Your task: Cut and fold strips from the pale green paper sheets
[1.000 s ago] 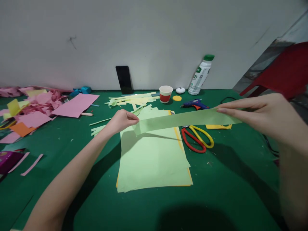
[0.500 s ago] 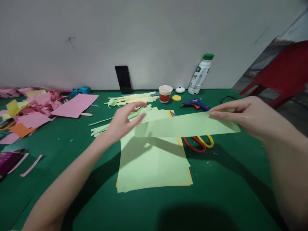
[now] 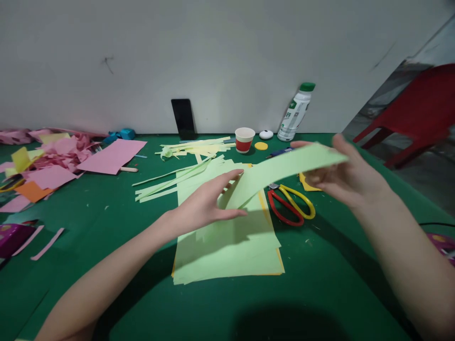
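A wide strip of light green paper (image 3: 291, 163) hangs in the air, slanting up to the right and bending. Its right end is held in my right hand (image 3: 350, 180), whose fingers are partly behind it and blurred. My left hand (image 3: 204, 201) is open at the lower left end, thumb and fingers apart on either side of the strip. Below lies a stack of light green paper sheets (image 3: 227, 255) with yellow-orange edges showing underneath. Scissors (image 3: 289, 206) with one red and one yellow handle rest just right of the stack.
Thin green strips (image 3: 159, 189) lie left of the stack. At the back are a phone (image 3: 184, 118), a paper cup (image 3: 244, 140), a white bottle (image 3: 296, 111) and a partly hidden blue tool (image 3: 280, 152). Pink paper scraps (image 3: 71, 156) cover the far left. A red chair (image 3: 415, 113) stands at right.
The strip has gone from nearly level to slanted and bent, its left end lower. My left hand has moved right and down to that end. My right hand has shifted left and turned.
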Available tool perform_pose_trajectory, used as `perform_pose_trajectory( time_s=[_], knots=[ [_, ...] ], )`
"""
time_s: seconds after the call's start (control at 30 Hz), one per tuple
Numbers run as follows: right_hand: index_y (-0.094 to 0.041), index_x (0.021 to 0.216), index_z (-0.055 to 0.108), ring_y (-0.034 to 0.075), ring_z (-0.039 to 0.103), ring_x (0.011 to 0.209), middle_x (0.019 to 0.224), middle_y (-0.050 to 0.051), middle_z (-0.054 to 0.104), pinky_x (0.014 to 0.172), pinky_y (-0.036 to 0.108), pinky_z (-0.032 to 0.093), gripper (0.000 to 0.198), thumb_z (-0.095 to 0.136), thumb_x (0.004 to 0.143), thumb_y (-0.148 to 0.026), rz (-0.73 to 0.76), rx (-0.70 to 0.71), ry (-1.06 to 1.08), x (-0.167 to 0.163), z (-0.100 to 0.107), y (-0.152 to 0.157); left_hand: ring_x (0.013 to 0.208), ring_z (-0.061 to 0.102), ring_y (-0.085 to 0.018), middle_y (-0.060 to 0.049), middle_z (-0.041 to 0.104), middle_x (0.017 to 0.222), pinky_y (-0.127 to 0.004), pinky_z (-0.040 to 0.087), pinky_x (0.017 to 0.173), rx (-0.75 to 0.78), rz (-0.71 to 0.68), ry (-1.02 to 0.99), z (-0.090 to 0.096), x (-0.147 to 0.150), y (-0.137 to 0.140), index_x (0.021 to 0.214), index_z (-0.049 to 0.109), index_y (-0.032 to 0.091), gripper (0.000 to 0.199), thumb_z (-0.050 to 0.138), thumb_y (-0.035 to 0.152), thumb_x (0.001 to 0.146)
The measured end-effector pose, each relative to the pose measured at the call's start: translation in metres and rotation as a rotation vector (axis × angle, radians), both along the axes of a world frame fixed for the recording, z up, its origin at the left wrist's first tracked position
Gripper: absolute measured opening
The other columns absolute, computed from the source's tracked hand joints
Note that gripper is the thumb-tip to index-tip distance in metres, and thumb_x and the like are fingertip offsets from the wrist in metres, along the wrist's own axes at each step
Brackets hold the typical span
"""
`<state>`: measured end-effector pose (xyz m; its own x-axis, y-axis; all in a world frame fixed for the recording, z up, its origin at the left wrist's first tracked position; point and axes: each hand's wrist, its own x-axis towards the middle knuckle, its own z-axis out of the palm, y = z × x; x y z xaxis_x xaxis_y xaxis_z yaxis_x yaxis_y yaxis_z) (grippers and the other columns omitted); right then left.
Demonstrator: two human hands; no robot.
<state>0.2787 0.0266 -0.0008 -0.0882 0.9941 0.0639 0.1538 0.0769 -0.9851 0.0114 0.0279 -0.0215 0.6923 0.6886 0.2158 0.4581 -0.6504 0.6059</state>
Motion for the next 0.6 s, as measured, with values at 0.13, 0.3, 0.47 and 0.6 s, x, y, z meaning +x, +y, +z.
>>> perform_pose_trajectory(
  time_s=[0.13, 0.3, 0.47, 0.6],
  knots=[
    [-0.016, 0.119, 0.048, 0.018, 0.060, 0.080, 0.120, 0.017, 0.051, 0.052, 0.027, 0.047, 0.074, 0.004, 0.081, -0.063, 0.263, 0.073, 0.069, -0.013, -0.012, 0.001, 0.095, 0.054, -0.018, -0.008, 0.044, 0.128, -0.030, 0.049, 0.078, -0.231, 0.117, -0.107, 0.006, 0.003, -0.003, 0.127, 0.034, 0.023, 0.066, 0.062, 0.042, 0.070],
    [-0.024, 0.117, 0.047, 0.020, 0.054, 0.101, 0.121, 0.007, 0.052, 0.080, 0.031, 0.047, 0.053, 0.062, 0.069, -0.042, 0.316, -0.030, 0.114, -0.060, -0.026, -0.021, 0.090, 0.054, -0.017, -0.007, 0.047, 0.123, -0.028, 0.048, 0.075, -0.337, 0.055, -0.158, 0.006, 0.009, -0.010, 0.122, 0.039, 0.024, 0.061, 0.064, 0.043, 0.069],
    [-0.026, 0.115, 0.048, 0.020, 0.053, 0.105, 0.120, 0.004, 0.054, 0.084, 0.032, 0.046, 0.051, 0.066, 0.068, -0.032, 0.216, -0.199, 0.094, -0.078, -0.022, -0.036, 0.095, 0.052, -0.016, -0.004, 0.043, 0.129, -0.027, 0.048, 0.075, -0.431, -0.027, -0.184, 0.006, 0.011, -0.015, 0.126, 0.036, 0.028, 0.059, 0.061, 0.039, 0.074],
    [-0.025, 0.114, 0.049, 0.021, 0.054, 0.106, 0.118, 0.004, 0.057, 0.086, 0.033, 0.045, 0.049, 0.066, 0.068, -0.027, 0.219, -0.215, 0.152, -0.074, -0.019, -0.036, 0.096, 0.053, -0.017, -0.005, 0.040, 0.132, -0.029, 0.048, 0.077, -0.453, -0.007, -0.214, 0.008, 0.010, -0.015, 0.123, 0.040, 0.026, 0.046, 0.051, 0.038, 0.081]
  ],
)
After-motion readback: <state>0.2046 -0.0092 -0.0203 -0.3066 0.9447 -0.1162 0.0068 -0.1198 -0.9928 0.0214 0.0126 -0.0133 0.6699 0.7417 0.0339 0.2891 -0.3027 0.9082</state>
